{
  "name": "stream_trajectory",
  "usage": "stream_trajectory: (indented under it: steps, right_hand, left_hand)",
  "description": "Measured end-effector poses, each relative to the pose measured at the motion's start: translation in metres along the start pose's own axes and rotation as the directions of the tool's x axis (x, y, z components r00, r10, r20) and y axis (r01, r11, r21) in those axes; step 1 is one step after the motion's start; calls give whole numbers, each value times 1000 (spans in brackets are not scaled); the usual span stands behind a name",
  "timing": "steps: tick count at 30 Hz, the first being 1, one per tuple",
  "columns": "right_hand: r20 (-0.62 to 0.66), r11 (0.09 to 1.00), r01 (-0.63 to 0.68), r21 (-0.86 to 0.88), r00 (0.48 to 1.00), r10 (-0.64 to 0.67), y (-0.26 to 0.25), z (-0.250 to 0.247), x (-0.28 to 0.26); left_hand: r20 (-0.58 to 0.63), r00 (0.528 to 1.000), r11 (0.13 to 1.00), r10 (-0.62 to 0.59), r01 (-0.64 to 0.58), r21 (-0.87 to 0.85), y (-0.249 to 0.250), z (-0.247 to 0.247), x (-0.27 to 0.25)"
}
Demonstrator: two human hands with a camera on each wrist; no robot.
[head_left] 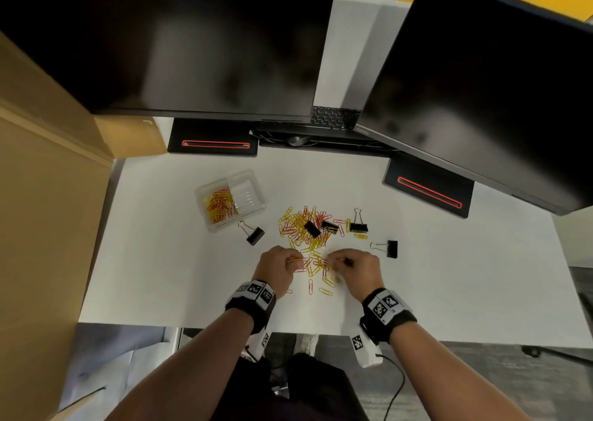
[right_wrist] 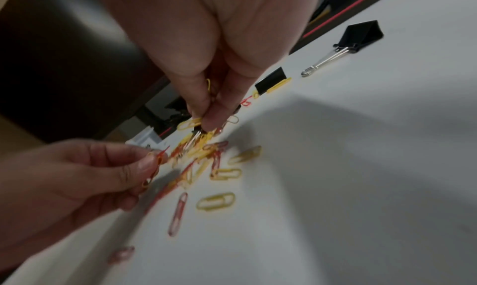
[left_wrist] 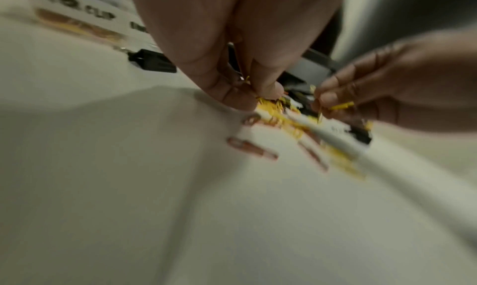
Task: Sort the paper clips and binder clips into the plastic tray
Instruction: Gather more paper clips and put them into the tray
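Observation:
A clear plastic tray (head_left: 253, 193) sits at the back left, with red and yellow paper clips (head_left: 219, 204) in its left compartment. A loose pile of paper clips (head_left: 298, 225) lies mid-table, two black binder clips (head_left: 312, 229) on top of it. Others lie left (head_left: 255, 235) and right (head_left: 358, 226) (head_left: 391, 249) of the pile. My left hand (head_left: 293, 260) pinches a few red and yellow paper clips (right_wrist: 154, 167) at the pile's near edge. My right hand (head_left: 335, 260) pinches paper clips (right_wrist: 198, 124) off the table, fingertips down, a yellow one (left_wrist: 340, 106) between its fingers.
Two dark monitors (head_left: 192, 42) (head_left: 487, 84) on black bases stand at the back, a keyboard (head_left: 333, 117) between them. A cardboard box (head_left: 48, 196) borders the table's left side. Stray paper clips (head_left: 324, 290) lie near the front edge between my wrists.

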State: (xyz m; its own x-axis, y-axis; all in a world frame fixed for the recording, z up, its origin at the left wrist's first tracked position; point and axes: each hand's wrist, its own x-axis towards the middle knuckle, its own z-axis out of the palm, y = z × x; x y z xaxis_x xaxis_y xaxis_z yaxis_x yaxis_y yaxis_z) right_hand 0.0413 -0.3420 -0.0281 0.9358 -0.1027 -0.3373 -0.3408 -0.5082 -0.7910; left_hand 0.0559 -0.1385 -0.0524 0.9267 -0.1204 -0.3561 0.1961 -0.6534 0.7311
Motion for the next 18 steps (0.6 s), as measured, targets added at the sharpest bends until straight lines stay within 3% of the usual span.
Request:
stream_trajectory:
  steps: [3,7,11,14,18]
  right_hand:
    - [-5,984,-59,169,998,61,-17,-4,3]
    - [15,952,-36,305,999,33,-52,5,17]
    - [47,942,1,335,999,-18,-93,30,43]
    - [92,938,17,347,994,-52,-126,56,66]
    - [179,945,12,326,981,-74,-162,96,86]
  left_hand:
    - [-68,996,985,-59,48,-164,3,-10,-2]
    - [-141,982,915,-127,61,-399,14,-47,-4]
    - [-309,922,834,-232,26,-551,3,-111,10]
    - [-375,881,886,-288,97,-453,-14,-158,28]
    - [-335,877,914,-344,232,-332,-32,-184,54]
